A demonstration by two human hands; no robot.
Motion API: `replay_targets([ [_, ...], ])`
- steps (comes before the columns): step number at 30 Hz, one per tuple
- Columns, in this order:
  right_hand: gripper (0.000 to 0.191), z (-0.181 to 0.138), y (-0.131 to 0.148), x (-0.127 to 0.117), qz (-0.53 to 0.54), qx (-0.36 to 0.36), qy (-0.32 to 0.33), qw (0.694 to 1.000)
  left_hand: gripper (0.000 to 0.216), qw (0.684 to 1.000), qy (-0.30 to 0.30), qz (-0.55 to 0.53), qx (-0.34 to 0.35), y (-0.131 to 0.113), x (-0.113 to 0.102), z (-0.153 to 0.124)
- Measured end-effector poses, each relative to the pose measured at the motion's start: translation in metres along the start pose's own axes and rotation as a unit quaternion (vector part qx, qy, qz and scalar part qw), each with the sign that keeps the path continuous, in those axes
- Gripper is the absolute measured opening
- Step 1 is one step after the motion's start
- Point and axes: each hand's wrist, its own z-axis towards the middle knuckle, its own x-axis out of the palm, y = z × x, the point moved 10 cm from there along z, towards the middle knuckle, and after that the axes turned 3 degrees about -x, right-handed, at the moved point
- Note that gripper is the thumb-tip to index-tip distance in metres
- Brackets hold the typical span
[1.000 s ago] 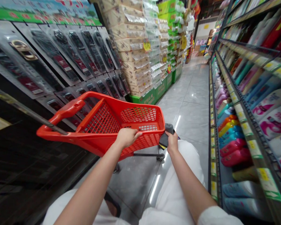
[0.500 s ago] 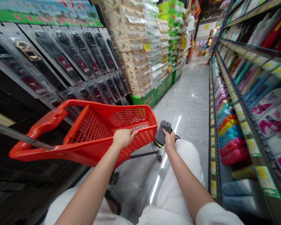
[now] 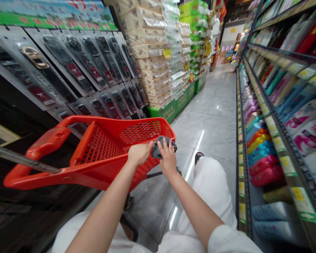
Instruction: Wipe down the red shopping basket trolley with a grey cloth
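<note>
A red plastic shopping cart [image 3: 94, 172] stands in front of me, its basket holding nothing that I can see. My left hand [image 3: 139, 154] grips the near side rim of the basket, the thumb pointing toward the front corner. Just right of it, my right hand [image 3: 169, 158] presses a folded grey cloth [image 3: 156, 151] onto the rim close to that corner. Its fingers are somewhat spread over the cloth, which hides part of the rim. A bit of yellow and black shows at the cloth's right edge.
Packaged belts [image 3: 94, 66] hang on a display at the left. Beyond them rise stacks of paper packs [image 3: 152, 63] on green bases. Shelves of bottles [image 3: 265, 151] line the right side. A grey tiled floor [image 3: 213, 116] runs ahead between them.
My right hand has carried the grey cloth leftward from beside my knee onto the cart's rim, next to my left hand. My left hand stays on the rim.
</note>
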Motion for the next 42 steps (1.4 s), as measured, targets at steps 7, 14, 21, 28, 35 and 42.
replay_targets([
  [7, 0.062, 0.008, -0.127, -0.035, 0.24, 0.228, -0.164, 0.929, 0.082, 1.0, 0.014, -0.004, 0.003, 0.003, 0.0, 0.002],
  [14, 0.039, 0.037, -0.152, -0.011, 0.49, 0.301, -0.186, 0.797, 0.076, 0.994, 0.094, -0.026, 0.043, 0.0, 0.012, 0.025],
  [21, 0.033, 0.018, -0.167, 0.023, 0.514, 0.316, -0.118, 0.789, 0.07, 0.981, 0.119, -0.135, 0.065, -0.001, 0.021, 0.037],
  [28, 0.023, 0.007, -0.174, 0.047, 0.528, 0.358, -0.072, 0.766, 0.068, 0.98, 0.126, -0.142, 0.06, 0.004, 0.026, 0.039],
  [35, 0.031, 0.013, -0.176, 0.042, 0.545, 0.324, -0.078, 0.77, 0.064, 0.98, 0.113, -0.138, 0.09, -0.002, 0.024, 0.039],
  [42, 0.018, -0.022, -0.18, 0.079, 0.538, 0.384, -0.05, 0.748, 0.066, 0.988, 0.08, -0.092, 0.094, -0.002, 0.019, 0.033],
])
